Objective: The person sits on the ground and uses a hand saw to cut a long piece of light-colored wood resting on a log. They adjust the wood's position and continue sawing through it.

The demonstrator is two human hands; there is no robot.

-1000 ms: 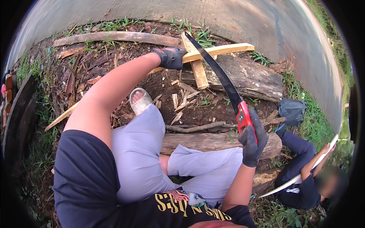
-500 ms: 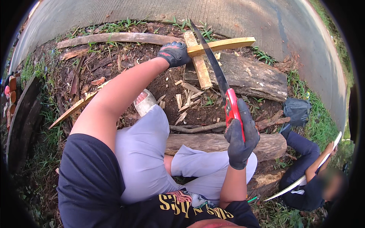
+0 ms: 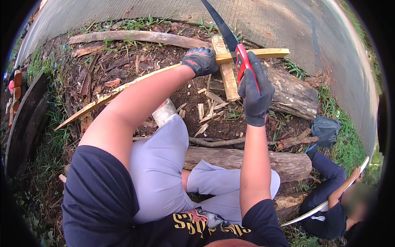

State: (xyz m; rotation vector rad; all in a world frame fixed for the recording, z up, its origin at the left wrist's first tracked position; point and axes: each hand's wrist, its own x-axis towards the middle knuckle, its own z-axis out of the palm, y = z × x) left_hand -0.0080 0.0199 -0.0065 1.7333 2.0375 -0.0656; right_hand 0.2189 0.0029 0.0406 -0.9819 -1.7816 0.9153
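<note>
My gloved left hand (image 3: 200,61) is wrapped round a long, pale wooden strip (image 3: 269,53), which runs from the lower left up to the far right. The strip lies across a short wooden block (image 3: 228,80). In my gloved right hand (image 3: 256,92) is a hand saw (image 3: 224,29) with a red handle and a dark, slightly curved blade. The blade points to the far side, and its handle end sits at the strip, just right of the block. Whether the teeth touch the wood I cannot tell.
A weathered slab (image 3: 294,92) lies beyond the block, and a round log (image 3: 247,161) in front of my legs. Wood chips (image 3: 210,109) litter the soil. A dark bag (image 3: 326,131) stands at right, near a seated person (image 3: 329,206) holding a pale strip. Paved road (image 3: 267,20) borders the far side.
My right hand has pushed the saw forward and away, bringing its handle up to the strip. Everything in view has shifted slightly; my left hand keeps its hold.
</note>
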